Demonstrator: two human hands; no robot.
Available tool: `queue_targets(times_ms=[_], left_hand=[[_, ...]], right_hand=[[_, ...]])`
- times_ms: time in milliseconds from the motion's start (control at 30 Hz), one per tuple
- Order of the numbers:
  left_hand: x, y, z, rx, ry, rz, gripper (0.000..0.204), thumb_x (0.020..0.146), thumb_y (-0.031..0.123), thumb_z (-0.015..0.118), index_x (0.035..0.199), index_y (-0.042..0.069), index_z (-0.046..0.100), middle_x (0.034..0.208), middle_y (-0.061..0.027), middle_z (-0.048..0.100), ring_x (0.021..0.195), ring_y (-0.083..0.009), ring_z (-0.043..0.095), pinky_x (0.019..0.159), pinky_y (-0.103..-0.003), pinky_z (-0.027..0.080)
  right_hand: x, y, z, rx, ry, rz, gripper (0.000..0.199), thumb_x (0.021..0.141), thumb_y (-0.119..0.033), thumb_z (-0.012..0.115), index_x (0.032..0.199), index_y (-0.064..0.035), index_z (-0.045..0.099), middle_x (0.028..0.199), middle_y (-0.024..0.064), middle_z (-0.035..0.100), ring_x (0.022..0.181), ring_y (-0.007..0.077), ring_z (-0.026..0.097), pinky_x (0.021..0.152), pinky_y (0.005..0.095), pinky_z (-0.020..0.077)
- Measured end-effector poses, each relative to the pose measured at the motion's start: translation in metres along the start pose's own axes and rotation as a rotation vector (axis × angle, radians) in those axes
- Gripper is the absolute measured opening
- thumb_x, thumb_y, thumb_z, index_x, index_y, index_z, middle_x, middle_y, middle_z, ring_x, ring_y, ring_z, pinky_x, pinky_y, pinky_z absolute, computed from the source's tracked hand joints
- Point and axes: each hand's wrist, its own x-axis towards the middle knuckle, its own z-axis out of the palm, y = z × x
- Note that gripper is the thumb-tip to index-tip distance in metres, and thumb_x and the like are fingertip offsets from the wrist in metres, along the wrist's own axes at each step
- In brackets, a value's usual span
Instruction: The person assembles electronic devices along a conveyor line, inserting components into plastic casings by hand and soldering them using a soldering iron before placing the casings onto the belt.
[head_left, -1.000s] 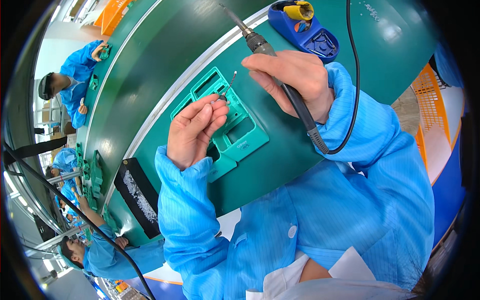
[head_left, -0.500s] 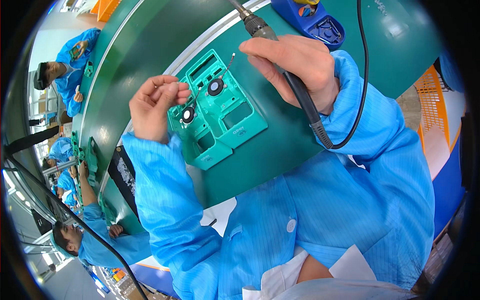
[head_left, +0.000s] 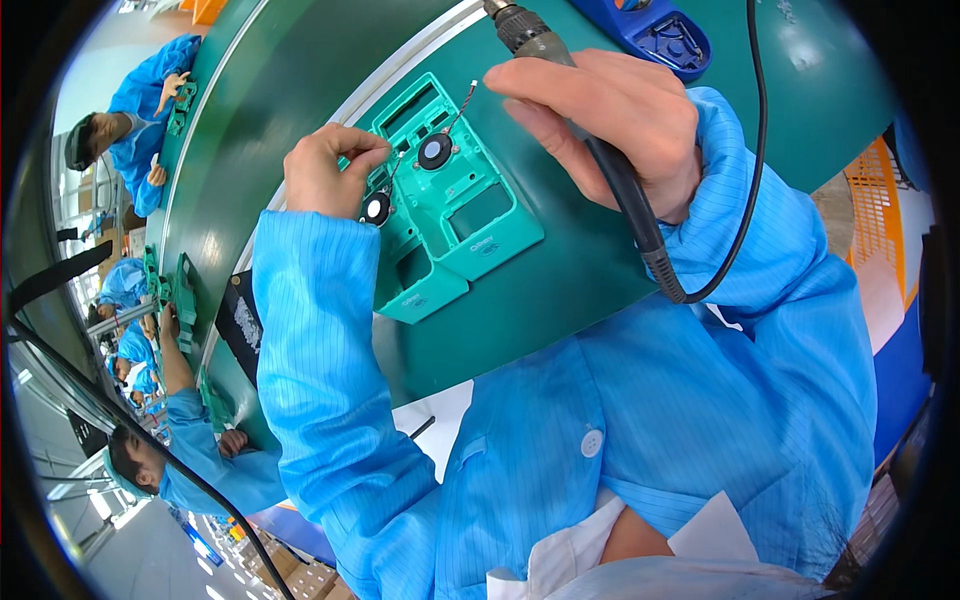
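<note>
My right hand is wrapped round the black handle of a soldering iron. Its metal collar points up and left, and the tip is out of the picture. My left hand is closed in a pinch over the left part of a green plastic housing; what the fingertips hold, if anything, is too small to make out. Two round black speakers sit in the housing: the right speaker has a dark wire ending in a white connector, and the left speaker has a thin wire rising beside my left fingertips.
A blue soldering-iron stand is at the far right of the green table. The iron's black cable loops over my right sleeve. Co-workers in blue sit along the left, with green parts near them. An orange basket stands at right.
My left hand has moved up and slightly right, its fingertips closer to the left speaker's wire end. The right hand with the soldering iron has shifted slightly right in the picture.
</note>
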Motion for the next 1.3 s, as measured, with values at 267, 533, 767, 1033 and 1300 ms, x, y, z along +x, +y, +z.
queue_targets(times_ms=[267, 533, 767, 1033, 1300], left_hand=[[0.012, 0.004, 0.000, 0.056, -0.112, -0.106, 0.012, 0.076, 0.004, 0.073, 0.088, 0.003, 0.075, 0.083, -0.0121, 0.072, 0.077, -0.0234, 0.070, 0.075, -0.035, 0.054], [0.016, 0.024, -0.002, 0.298, -0.164, -0.128, 0.011, 0.075, 0.005, 0.071, 0.084, 0.008, 0.076, 0.082, -0.0126, 0.072, 0.079, -0.0279, 0.070, 0.076, -0.037, 0.055], [0.021, 0.031, 0.002, 0.412, -0.143, -0.133, 0.013, 0.073, 0.004, 0.073, 0.084, 0.008, 0.075, 0.080, -0.0120, 0.071, 0.076, -0.0248, 0.070, 0.072, -0.035, 0.054], [0.021, 0.030, 0.003, 0.418, -0.154, -0.148, 0.013, 0.073, 0.006, 0.074, 0.085, 0.007, 0.074, 0.082, -0.0133, 0.070, 0.079, -0.0263, 0.069, 0.073, -0.036, 0.053], [0.019, 0.025, 0.000, 0.416, -0.168, -0.110, 0.011, 0.077, 0.007, 0.071, 0.086, 0.009, 0.075, 0.087, -0.0117, 0.072, 0.083, -0.0282, 0.069, 0.076, -0.038, 0.054]], right_hand=[[-0.001, 0.001, -0.002, -0.004, -0.027, 0.005, 0.026, 0.076, -0.006, 0.072, 0.101, -0.0059, 0.068, 0.064, 0.0072, 0.058, 0.054, 0.0230, 0.058, 0.047, 0.0337, 0.0436], [0.002, 0.000, -0.001, -0.036, -0.035, -0.034, 0.023, 0.077, -0.005, 0.072, 0.100, -0.0050, 0.068, 0.065, 0.0071, 0.060, 0.053, 0.0222, 0.059, 0.045, 0.0326, 0.0434], [0.002, 0.005, -0.004, 0.004, -0.026, -0.057, 0.034, 0.076, 0.006, 0.073, 0.108, -0.0025, 0.067, 0.063, 0.0075, 0.057, 0.050, 0.0199, 0.055, 0.046, 0.0306, 0.0414], [0.002, 0.006, -0.002, 0.023, -0.015, -0.088, 0.036, 0.075, 0.006, 0.073, 0.109, -0.0024, 0.067, 0.064, 0.0069, 0.057, 0.051, 0.0198, 0.055, 0.047, 0.0304, 0.0420], [0.006, 0.005, -0.016, 0.011, -0.069, -0.083, 0.032, 0.076, -0.006, 0.073, 0.107, -0.0018, 0.066, 0.068, 0.0097, 0.060, 0.053, 0.0235, 0.058, 0.048, 0.0324, 0.0448]])
